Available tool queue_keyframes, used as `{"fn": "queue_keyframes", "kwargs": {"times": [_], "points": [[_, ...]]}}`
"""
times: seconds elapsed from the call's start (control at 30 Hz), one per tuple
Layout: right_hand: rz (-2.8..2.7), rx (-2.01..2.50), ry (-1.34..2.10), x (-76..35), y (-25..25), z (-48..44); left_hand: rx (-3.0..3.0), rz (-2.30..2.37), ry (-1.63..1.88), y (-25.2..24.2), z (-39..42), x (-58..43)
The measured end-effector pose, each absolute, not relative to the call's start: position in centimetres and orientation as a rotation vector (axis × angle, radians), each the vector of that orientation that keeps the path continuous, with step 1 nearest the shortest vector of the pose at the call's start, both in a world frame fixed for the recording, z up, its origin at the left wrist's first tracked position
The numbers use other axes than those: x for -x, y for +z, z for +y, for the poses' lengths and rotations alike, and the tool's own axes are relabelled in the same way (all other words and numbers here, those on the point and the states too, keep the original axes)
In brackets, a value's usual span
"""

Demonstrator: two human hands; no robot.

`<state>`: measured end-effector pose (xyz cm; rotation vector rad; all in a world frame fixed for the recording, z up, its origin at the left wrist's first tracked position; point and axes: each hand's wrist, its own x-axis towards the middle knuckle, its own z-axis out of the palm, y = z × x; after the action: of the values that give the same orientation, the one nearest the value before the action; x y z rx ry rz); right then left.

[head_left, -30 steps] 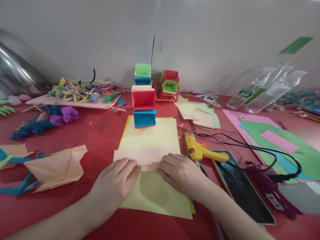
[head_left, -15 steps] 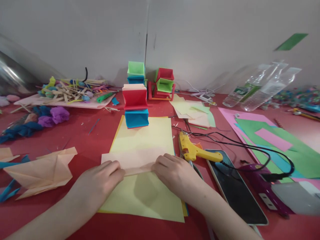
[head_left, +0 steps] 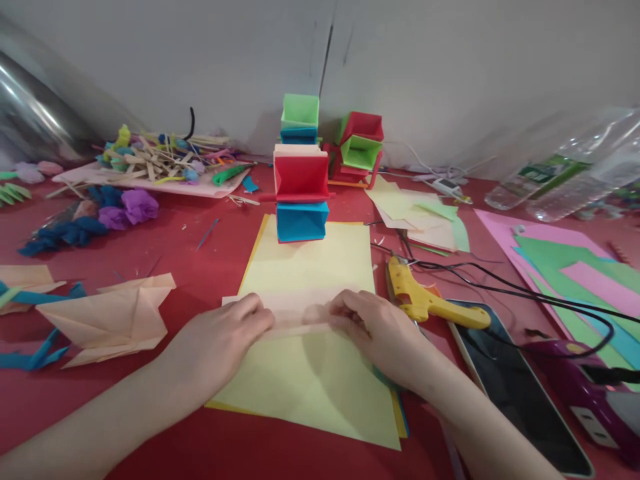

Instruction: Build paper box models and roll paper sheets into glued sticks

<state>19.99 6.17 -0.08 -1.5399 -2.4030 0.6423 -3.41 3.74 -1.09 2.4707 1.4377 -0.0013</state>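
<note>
A pale peach strip of folded paper (head_left: 297, 319) lies across a stack of yellow sheets (head_left: 320, 390). My left hand (head_left: 223, 340) has its fingers closed on the strip's left part. At the right part, my right hand (head_left: 377, 330) pinches the strip, fingers curled and thumb below; its far right end is hidden under that hand. Just beyond, at the top of the yellow stack, stands a tower of folded paper boxes in green, blue and red (head_left: 301, 177).
A yellow glue gun (head_left: 433, 303) lies right of my right hand, beside a phone (head_left: 520, 387) and a purple power strip (head_left: 580, 393) with black cables. Left are a folded peach paper piece (head_left: 107, 317) and crepe-paper flowers (head_left: 135, 207). Plastic bottles (head_left: 555, 173) stand back right.
The view has turned, so the scene sits further right. Both hands stay on the peach strip; my right fingers are more curled, and the strip shows narrower.
</note>
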Motion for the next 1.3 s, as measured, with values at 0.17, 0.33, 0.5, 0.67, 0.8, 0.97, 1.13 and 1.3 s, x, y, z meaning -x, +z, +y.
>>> {"fn": "queue_keyframes", "kwargs": {"times": [0.17, 0.33, 0.5, 0.67, 0.8, 0.97, 1.13, 1.3], "points": [[-2.468, 1.51, 0.45, -19.6, -0.3, 6.1, -2.611, 1.427, -0.069, -1.3, 3.5, 3.3], [-2.633, 1.303, 0.19, -20.0, -0.6, 5.9, -2.74, 1.352, 0.035, -1.6, 3.1, 3.1], [-2.743, 1.059, 0.216, -20.6, -0.6, 5.7, -2.75, 1.371, -0.011, -2.0, 3.2, 3.2], [-2.698, 1.07, 0.22, -20.7, -0.6, 5.8, -2.784, 1.449, -0.101, -1.5, 2.7, 3.1], [-2.688, 1.058, 0.185, -20.6, -0.7, 5.9, -2.742, 1.493, -0.276, -0.7, 2.3, 2.9], [-2.668, 1.093, 0.249, -20.7, -0.7, 6.0, -2.613, 1.516, -0.429, 0.3, 2.3, 2.8], [-2.625, 1.282, 0.432, -20.5, -0.2, 6.1, -2.589, 1.523, -0.42, 0.2, 2.6, 2.8], [-2.527, 1.428, 0.514, -20.2, 0.0, 6.2, -2.531, 1.512, -0.285, -0.5, 3.2, 3.3]]}}
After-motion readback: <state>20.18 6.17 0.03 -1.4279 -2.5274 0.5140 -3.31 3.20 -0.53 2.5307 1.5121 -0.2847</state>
